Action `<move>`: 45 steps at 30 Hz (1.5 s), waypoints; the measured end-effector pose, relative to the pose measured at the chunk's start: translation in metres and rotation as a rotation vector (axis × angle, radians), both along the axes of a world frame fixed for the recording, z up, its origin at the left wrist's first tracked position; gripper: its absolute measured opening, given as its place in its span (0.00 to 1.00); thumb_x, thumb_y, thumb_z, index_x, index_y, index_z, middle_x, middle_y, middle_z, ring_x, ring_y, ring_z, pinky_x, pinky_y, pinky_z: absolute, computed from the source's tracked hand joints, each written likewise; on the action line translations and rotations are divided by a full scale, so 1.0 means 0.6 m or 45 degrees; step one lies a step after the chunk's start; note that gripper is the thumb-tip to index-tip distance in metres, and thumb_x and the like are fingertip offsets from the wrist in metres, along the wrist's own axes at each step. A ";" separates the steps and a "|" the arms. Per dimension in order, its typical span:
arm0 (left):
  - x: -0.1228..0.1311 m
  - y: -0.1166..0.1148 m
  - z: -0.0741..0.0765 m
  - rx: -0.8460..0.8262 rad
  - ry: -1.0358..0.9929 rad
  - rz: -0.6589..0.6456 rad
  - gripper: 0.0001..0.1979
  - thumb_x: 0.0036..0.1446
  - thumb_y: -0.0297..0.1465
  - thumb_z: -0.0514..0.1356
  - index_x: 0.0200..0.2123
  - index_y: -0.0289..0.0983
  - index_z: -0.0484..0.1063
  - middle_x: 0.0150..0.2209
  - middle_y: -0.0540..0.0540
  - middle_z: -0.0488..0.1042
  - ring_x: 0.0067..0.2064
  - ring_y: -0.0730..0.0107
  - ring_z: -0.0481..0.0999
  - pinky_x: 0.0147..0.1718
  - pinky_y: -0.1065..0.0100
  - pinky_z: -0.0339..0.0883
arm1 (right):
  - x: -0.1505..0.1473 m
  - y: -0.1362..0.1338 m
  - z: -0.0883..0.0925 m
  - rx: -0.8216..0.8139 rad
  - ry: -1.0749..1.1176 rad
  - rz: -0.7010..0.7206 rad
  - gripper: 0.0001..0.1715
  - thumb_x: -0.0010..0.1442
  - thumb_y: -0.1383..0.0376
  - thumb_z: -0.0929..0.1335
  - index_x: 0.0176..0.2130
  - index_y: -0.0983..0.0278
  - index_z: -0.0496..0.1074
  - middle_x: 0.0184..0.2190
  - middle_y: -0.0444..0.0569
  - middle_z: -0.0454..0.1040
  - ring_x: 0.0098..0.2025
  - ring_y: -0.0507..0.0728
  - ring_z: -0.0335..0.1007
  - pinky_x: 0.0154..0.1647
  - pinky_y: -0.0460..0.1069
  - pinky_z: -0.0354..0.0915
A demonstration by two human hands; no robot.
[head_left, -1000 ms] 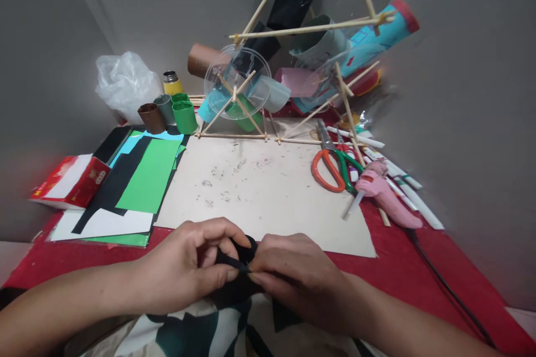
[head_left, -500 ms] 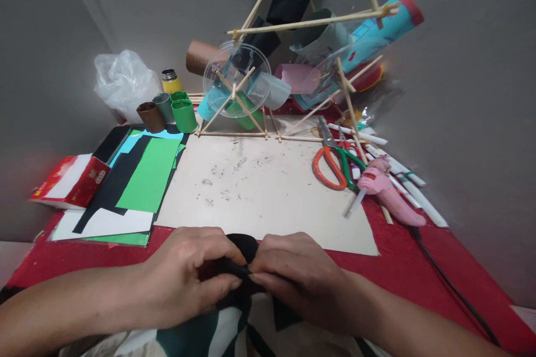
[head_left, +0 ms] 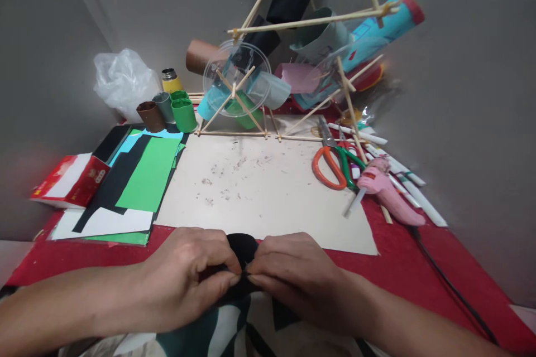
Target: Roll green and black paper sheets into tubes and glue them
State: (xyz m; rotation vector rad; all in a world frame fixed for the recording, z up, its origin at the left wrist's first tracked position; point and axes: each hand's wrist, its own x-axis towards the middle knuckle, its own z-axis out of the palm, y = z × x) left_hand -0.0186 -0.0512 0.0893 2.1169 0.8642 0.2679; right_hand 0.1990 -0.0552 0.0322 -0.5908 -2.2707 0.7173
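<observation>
A curled piece of black paper [head_left: 242,248] is held low in front of my body, at the near edge of the table. My left hand [head_left: 195,273] pinches it from the left between thumb and fingers. From the right, my right hand [head_left: 295,273] pinches the same piece, its fingertips almost meeting those of my left. Both hands are closed, and they cover much of the paper's lower part. Just beyond them lies a cream board [head_left: 259,195] with small dark marks on it.
Orange-and-green scissors [head_left: 330,167] and a pink glue gun [head_left: 383,189] lie on the right, its cord trailing forward. Coloured sheets [head_left: 148,173] and a red box [head_left: 71,181] sit left. Behind stands a wooden-stick frame [head_left: 310,22] with paper tubes; short green tubes [head_left: 183,115] stand back left.
My left fingertips have shifted slightly left and down along the black paper's edge. A small gap now shows between the two hands' fingertips. The things on the table have stayed put.
</observation>
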 end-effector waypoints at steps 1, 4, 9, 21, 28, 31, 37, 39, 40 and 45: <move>0.001 0.000 0.000 0.016 -0.004 -0.002 0.08 0.60 0.25 0.53 0.32 0.35 0.71 0.29 0.48 0.71 0.30 0.73 0.69 0.29 0.72 0.61 | -0.001 0.000 0.000 0.011 0.027 -0.025 0.11 0.67 0.66 0.62 0.37 0.65 0.72 0.28 0.46 0.75 0.29 0.50 0.69 0.28 0.45 0.63; 0.003 0.001 -0.001 0.052 -0.027 -0.013 0.09 0.60 0.25 0.52 0.32 0.35 0.72 0.30 0.48 0.71 0.31 0.74 0.69 0.30 0.73 0.61 | -0.002 -0.001 -0.001 0.008 0.071 -0.036 0.10 0.67 0.66 0.63 0.38 0.64 0.73 0.28 0.46 0.75 0.29 0.50 0.70 0.30 0.45 0.64; -0.003 0.012 0.006 -0.044 -0.019 0.036 0.07 0.57 0.30 0.61 0.40 0.38 0.72 0.35 0.50 0.73 0.34 0.74 0.71 0.33 0.74 0.63 | 0.007 0.003 0.005 -0.031 0.066 -0.067 0.11 0.67 0.67 0.62 0.35 0.63 0.72 0.27 0.46 0.75 0.29 0.51 0.69 0.30 0.45 0.64; -0.005 0.014 0.024 -0.370 -0.003 0.116 0.07 0.57 0.29 0.59 0.40 0.36 0.72 0.26 0.53 0.66 0.25 0.78 0.61 0.23 0.76 0.56 | 0.003 0.012 0.009 -0.160 0.328 -0.014 0.05 0.61 0.69 0.68 0.37 0.67 0.76 0.26 0.50 0.76 0.28 0.51 0.70 0.29 0.44 0.66; 0.000 0.016 0.017 -0.284 0.014 0.079 0.10 0.55 0.25 0.60 0.41 0.38 0.69 0.27 0.55 0.66 0.26 0.78 0.62 0.24 0.77 0.56 | 0.003 0.009 0.005 -0.184 0.305 -0.035 0.06 0.61 0.69 0.68 0.34 0.67 0.76 0.24 0.49 0.75 0.26 0.51 0.70 0.27 0.43 0.64; -0.004 0.018 0.015 -0.244 -0.016 0.108 0.09 0.55 0.26 0.61 0.40 0.38 0.67 0.26 0.56 0.66 0.25 0.79 0.62 0.23 0.78 0.56 | 0.004 0.009 0.006 -0.189 0.282 -0.052 0.08 0.62 0.69 0.68 0.31 0.68 0.76 0.23 0.48 0.74 0.26 0.50 0.69 0.27 0.43 0.63; -0.008 0.022 0.010 -0.088 -0.063 0.035 0.06 0.55 0.27 0.62 0.38 0.37 0.71 0.31 0.53 0.73 0.30 0.78 0.69 0.29 0.77 0.61 | 0.004 0.009 0.008 -0.165 0.221 -0.083 0.12 0.64 0.66 0.66 0.29 0.67 0.75 0.22 0.47 0.72 0.24 0.50 0.67 0.25 0.43 0.61; -0.008 0.022 0.007 -0.048 -0.089 0.017 0.07 0.55 0.26 0.63 0.39 0.36 0.72 0.32 0.52 0.74 0.32 0.77 0.71 0.32 0.77 0.63 | 0.004 0.008 0.006 -0.144 0.205 -0.092 0.13 0.64 0.65 0.66 0.29 0.67 0.74 0.22 0.47 0.72 0.24 0.49 0.67 0.25 0.43 0.60; -0.007 0.022 0.006 -0.039 -0.099 0.017 0.07 0.55 0.26 0.62 0.39 0.36 0.72 0.32 0.52 0.75 0.32 0.77 0.72 0.32 0.77 0.63 | 0.003 0.008 0.005 -0.132 0.197 -0.097 0.14 0.65 0.65 0.65 0.29 0.66 0.74 0.22 0.47 0.73 0.24 0.49 0.67 0.25 0.43 0.60; -0.006 0.019 -0.002 -0.081 -0.111 0.045 0.03 0.55 0.25 0.62 0.34 0.35 0.74 0.29 0.51 0.75 0.31 0.77 0.72 0.31 0.76 0.63 | 0.002 0.007 -0.001 -0.076 0.156 -0.098 0.13 0.65 0.64 0.65 0.30 0.66 0.74 0.22 0.46 0.73 0.25 0.50 0.67 0.25 0.44 0.60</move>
